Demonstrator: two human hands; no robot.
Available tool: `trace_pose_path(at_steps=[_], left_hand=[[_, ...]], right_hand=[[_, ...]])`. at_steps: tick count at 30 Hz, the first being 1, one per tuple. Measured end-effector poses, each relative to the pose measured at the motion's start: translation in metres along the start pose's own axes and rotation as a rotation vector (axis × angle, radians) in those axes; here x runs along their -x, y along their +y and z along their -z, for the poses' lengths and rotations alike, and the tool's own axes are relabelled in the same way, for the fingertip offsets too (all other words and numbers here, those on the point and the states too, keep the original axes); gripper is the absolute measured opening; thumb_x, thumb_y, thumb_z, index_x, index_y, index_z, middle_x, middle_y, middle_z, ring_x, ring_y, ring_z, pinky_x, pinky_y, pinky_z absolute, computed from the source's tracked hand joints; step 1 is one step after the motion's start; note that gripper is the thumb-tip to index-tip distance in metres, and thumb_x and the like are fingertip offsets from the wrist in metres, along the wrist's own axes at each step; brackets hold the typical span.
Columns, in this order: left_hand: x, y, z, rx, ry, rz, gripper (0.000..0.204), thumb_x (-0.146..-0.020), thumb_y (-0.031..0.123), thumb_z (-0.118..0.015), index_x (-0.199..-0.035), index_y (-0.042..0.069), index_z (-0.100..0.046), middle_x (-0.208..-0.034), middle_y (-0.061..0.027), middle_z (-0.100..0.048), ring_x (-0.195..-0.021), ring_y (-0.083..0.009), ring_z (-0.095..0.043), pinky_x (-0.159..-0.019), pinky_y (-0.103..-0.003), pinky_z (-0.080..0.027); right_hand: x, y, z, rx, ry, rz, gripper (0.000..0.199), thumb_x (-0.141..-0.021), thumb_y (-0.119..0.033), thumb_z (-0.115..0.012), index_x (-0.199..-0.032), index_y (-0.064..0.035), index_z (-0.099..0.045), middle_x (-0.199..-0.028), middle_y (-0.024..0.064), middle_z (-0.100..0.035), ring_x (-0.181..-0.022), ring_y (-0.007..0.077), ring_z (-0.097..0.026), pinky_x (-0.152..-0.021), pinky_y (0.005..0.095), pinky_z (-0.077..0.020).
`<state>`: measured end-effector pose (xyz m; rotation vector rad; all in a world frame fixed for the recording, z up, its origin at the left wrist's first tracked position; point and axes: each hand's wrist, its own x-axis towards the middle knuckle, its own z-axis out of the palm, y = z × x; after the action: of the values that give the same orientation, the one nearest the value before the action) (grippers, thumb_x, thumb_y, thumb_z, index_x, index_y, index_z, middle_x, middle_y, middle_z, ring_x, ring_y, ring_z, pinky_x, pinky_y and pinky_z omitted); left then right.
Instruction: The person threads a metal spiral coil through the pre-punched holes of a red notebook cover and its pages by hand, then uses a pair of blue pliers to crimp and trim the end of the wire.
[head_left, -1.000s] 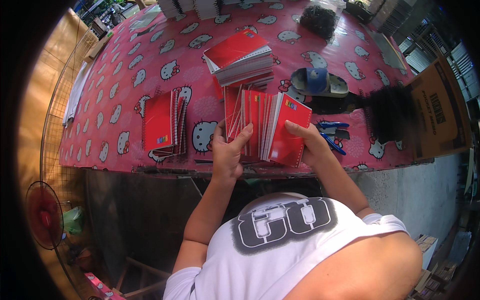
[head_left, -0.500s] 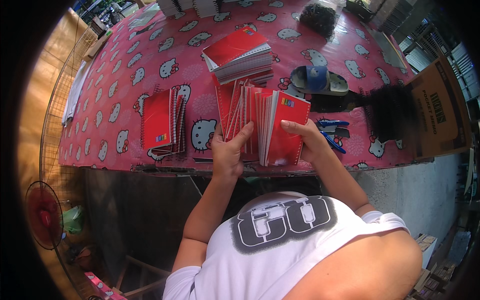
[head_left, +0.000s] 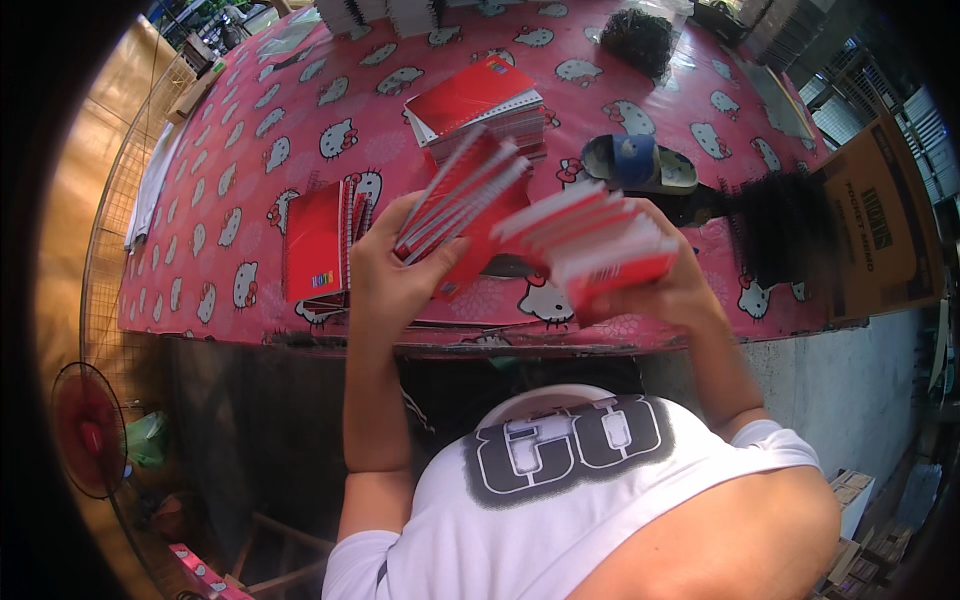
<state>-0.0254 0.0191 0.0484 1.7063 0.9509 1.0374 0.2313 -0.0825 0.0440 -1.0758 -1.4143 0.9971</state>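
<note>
My left hand (head_left: 405, 265) is closed round a bundle of small red notebooks (head_left: 465, 205), some with spiral binding along the edge, fanned and tilted up to the right. In my right hand (head_left: 675, 275) is a second bundle of red notebooks (head_left: 590, 245), page edges upward and blurred by motion. A gap separates the two bundles above the table. Beyond them stands a stack of red notebooks (head_left: 475, 95) with white page edges. To the left of my left hand lies a smaller pile of spiral-bound red notebooks (head_left: 315, 240).
A blue slide sandal (head_left: 635, 160) lies right of the stack. Next to it are a heap of black binding coils (head_left: 785, 230) and a brown carton (head_left: 880, 220). A bag of dark coils (head_left: 637, 40) sits farther back on the pink patterned tablecloth (head_left: 230, 180).
Held close together before, the notebooks are now parted into two separate bundles. My left hand has moved left and up, and my right hand to the right, tipping its bundle over.
</note>
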Motion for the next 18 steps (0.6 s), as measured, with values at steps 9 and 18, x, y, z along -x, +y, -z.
trace_pose_path(at_steps=[9,18], left_hand=[[-0.054,-0.021,0.013,-0.005,-0.39,-0.004,0.049,-0.077,0.017,-0.08,-0.118,-0.001,-0.059,-0.095,-0.0057,-0.068,-0.086,-0.0093,-0.062,-0.077,-0.026,-0.051],[-0.028,-0.08,-0.001,0.673,-0.288,0.143,0.08,-0.089,0.067,-0.046,-0.125,-0.004,-0.051,-0.114,-0.0142,-0.063,-0.1,-0.0166,-0.062,-0.085,-0.03,-0.051]], right_hand=[[-0.053,-0.01,-0.048,1.176,-0.555,0.508,0.054,-0.063,-0.016,-0.074,-0.114,-0.0072,-0.058,-0.105,0.01,-0.06,-0.099,0.0257,-0.058,-0.086,0.0358,-0.0435],[-0.055,0.022,-0.063,1.283,-0.258,0.561,0.098,-0.052,-0.03,-0.084,-0.137,-0.0027,-0.042,-0.141,0.0195,-0.038,-0.129,0.0357,-0.041,-0.107,0.0562,-0.0274]])
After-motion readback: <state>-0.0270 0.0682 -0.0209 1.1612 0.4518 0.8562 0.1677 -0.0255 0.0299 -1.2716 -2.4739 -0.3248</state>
